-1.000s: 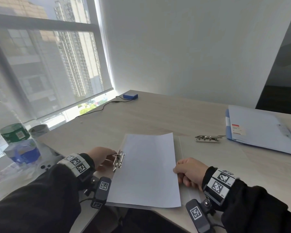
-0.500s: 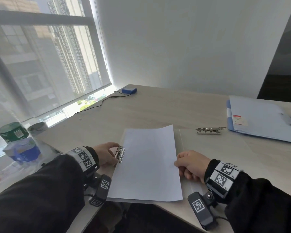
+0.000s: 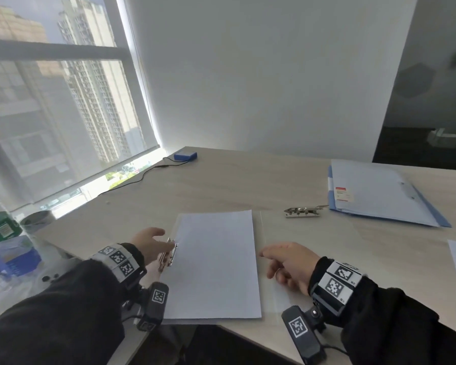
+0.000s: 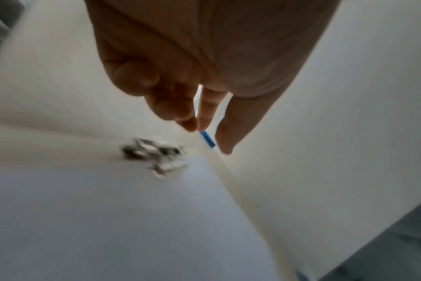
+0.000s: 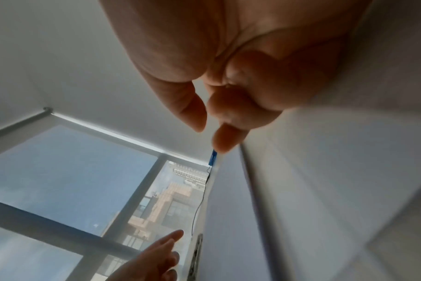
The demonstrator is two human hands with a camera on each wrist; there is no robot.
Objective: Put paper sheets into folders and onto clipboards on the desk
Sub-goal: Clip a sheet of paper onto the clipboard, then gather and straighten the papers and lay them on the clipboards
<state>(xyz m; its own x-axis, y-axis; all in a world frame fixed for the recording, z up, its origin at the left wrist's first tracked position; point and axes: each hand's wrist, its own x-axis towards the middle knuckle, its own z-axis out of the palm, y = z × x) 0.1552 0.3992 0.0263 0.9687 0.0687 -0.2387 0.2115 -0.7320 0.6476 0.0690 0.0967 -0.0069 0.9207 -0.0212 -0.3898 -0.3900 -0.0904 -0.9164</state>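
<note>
White paper sheet [image 3: 213, 264] lies on a clear clipboard [image 3: 279, 296] at the near edge of the bench [image 3: 248, 185], its left edge under the metal clip [image 3: 169, 255]. The left hand [image 3: 149, 245] hovers just beside that clip, fingers [image 4: 180, 108] loosely spread and holding nothing. The right hand [image 3: 290, 264] hangs near the sheet's right edge, fingers [image 5: 225, 136] relaxed and empty. A blue folder [image 3: 379, 193] lies toward the far right corner, a loose metal clip [image 3: 303, 212] beside it.

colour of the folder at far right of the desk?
Light blue folder with a darker blue edge; head view shows it best.
</note>
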